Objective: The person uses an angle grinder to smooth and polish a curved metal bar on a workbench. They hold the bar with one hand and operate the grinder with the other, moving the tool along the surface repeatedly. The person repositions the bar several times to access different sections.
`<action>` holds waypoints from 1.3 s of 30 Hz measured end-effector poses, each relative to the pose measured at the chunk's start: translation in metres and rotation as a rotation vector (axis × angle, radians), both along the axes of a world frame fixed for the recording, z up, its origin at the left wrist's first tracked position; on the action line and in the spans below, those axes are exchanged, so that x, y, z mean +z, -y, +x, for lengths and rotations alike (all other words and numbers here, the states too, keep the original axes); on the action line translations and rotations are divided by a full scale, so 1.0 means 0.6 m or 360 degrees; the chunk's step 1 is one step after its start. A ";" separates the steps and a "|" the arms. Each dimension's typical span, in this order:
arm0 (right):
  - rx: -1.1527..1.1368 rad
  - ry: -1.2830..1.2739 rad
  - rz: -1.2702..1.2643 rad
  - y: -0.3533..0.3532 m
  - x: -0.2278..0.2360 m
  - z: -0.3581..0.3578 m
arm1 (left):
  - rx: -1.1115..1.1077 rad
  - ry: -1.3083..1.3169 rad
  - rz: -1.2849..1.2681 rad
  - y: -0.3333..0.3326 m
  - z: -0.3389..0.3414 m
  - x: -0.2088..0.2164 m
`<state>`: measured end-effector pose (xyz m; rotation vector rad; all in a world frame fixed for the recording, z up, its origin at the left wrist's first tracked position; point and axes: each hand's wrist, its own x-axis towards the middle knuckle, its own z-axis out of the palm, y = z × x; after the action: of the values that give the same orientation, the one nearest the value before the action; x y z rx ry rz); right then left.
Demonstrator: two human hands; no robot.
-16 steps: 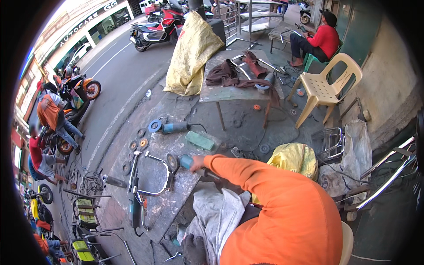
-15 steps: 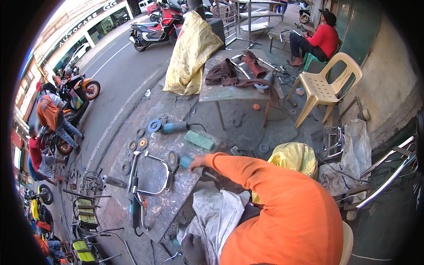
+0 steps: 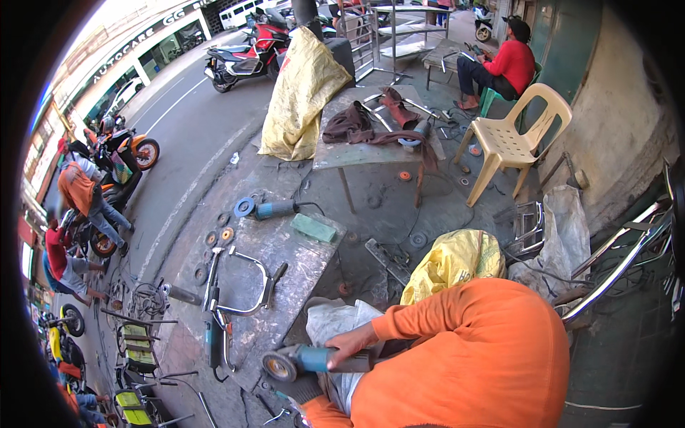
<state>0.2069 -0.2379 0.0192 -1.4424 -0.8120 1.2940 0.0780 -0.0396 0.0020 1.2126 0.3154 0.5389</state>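
Observation:
In my right hand [image 3: 348, 344] is a teal and black angle grinder [image 3: 312, 358], held over my lap with the fingers wrapped round its body. The round disc [image 3: 279, 367] points left. My left hand [image 3: 303, 389], in a dark grey glove, is closed about the grinder's head from below; the disc and tool partly hide its fingers. A grey cloth [image 3: 341, 321] covers my lap behind the tool. On the low worktable [image 3: 300, 265] lies a bent chrome tube frame [image 3: 250, 308]. A second teal grinder [image 3: 214, 341] rests beside that frame.
A blue grinder [image 3: 274, 209] and a green block [image 3: 313, 227] lie at the table's far side. Several worn discs [image 3: 211, 238] are scattered leftward. A yellow sack [image 3: 457, 260] and chrome tubes [image 3: 614, 267] stand right. Beyond are a beige chair [image 3: 510, 146] and seated person [image 3: 508, 64].
My right hand has brought the angle grinder from the table's right edge down toward my lap. My gloved left hand has come up from the lower edge to the grinder's head.

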 end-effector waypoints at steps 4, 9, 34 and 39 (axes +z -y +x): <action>0.0091 -0.1475 -0.0105 -0.007 -0.031 -0.044 | -0.0087 0.0102 0.0166 0.020 -0.064 -0.032; 0.0485 -0.2107 0.0053 -0.047 -0.026 -0.050 | -0.0272 0.0572 -0.0818 0.022 -0.050 -0.003; -0.0231 -0.1060 -0.0423 0.005 -0.039 0.041 | -0.0042 -0.1439 0.1681 -0.076 -0.051 -0.059; -0.0249 -0.1147 -0.0417 0.015 -0.043 0.047 | 0.0060 -0.1326 0.1561 -0.073 -0.056 -0.064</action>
<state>0.2354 -0.2468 -0.0067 -1.0736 -0.0515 1.6819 0.0447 0.0044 -0.0366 2.3773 0.8322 0.1639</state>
